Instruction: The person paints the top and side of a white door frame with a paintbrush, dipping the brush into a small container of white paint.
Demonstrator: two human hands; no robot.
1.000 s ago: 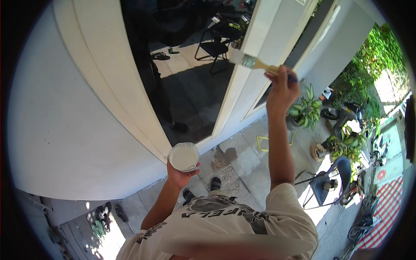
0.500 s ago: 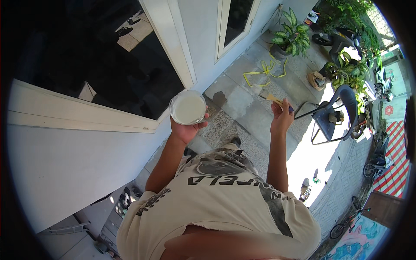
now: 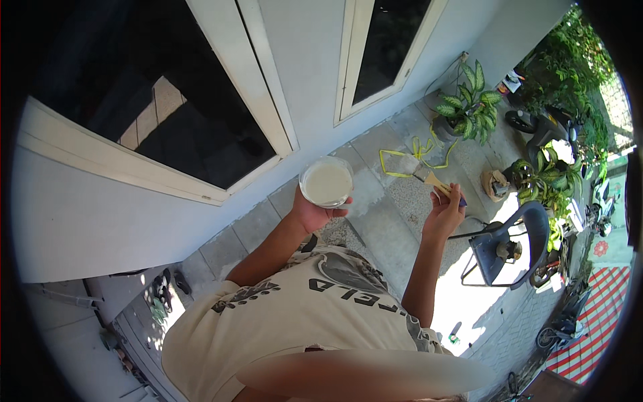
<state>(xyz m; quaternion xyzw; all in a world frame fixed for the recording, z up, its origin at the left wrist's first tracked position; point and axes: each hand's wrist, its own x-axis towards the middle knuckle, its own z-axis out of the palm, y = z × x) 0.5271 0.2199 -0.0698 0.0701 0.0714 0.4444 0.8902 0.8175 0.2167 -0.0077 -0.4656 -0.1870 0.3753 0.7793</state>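
A clear round tub of off-white paint point(image 3: 328, 183) rests in my left hand point(image 3: 315, 213), whose fingers wrap its underside and right edge. The tub is held level in front of my chest, near the white wall. In my right hand point(image 3: 445, 213) a paintbrush point(image 3: 439, 183) is gripped by its wooden handle. Its bristle end points up and left, apart from the tub and in the air over the paving.
Cream-framed windows point(image 3: 284, 149) line the wall on my left. Ahead lie a yellow strap point(image 3: 416, 153) and a potted plant point(image 3: 469, 104). To the right stand a dark chair point(image 3: 499, 251) with an object on its seat, a paper bag point(image 3: 494, 184) and a motorcycle point(image 3: 552, 127).
My view has turned, so the wall and windows sit differently. Both hands and what they hold appear shifted right and slightly lower. Each grip stays the same.
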